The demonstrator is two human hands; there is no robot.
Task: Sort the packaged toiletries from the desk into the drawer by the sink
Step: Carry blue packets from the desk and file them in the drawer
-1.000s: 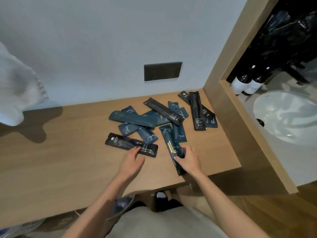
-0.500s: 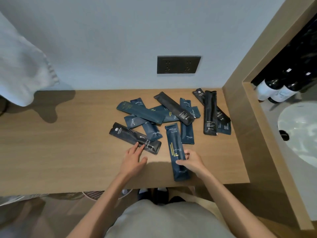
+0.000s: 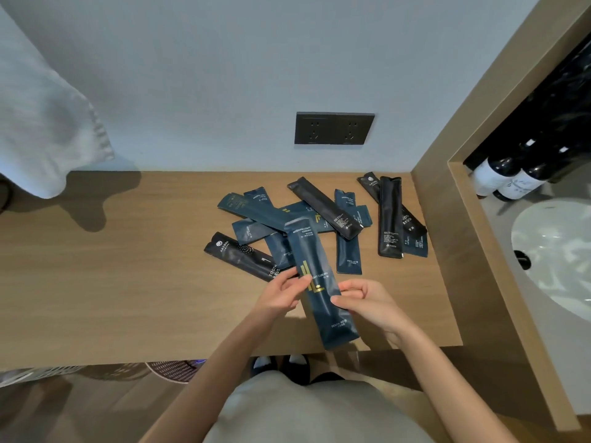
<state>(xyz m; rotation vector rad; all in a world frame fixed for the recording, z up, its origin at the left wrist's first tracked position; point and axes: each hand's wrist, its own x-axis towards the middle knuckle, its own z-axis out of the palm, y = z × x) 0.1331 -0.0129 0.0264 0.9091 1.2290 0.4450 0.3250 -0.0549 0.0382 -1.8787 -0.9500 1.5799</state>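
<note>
Setting: wooden desk against a pale blue wall, a dark double socket plate above it; a sink lies beyond a wooden partition on the right side.
Drawer: not in view; its place by the sink cannot be confirmed from this angle.
Item in hand: long navy dental kit packet, lifted off the desk and held over its near edge.
Long axis: runs away from the person, far end tipped slightly left, near end overhanging the desk edge.
Left hand: fingertips pinching the packet's left edge about mid-length.
Right hand: fingers curled, thumb and fingers gripping the packet's right edge, a little nearer the person than the left grip.
Remaining stock: loose pile of packets just beyond the hands, overlapping at mixed angles; a black toothbrush packet lies just left of the held one, and a black upright pair rests close to the partition.
Key relation: sink lies to the right of the held packet, so the right hand is the nearer one for the carry.
Judgement: sorting is at an early stage; nearly all packets remain on the desk.
Risk: slick film held by edge pinches alone may slip in transit.
</note>
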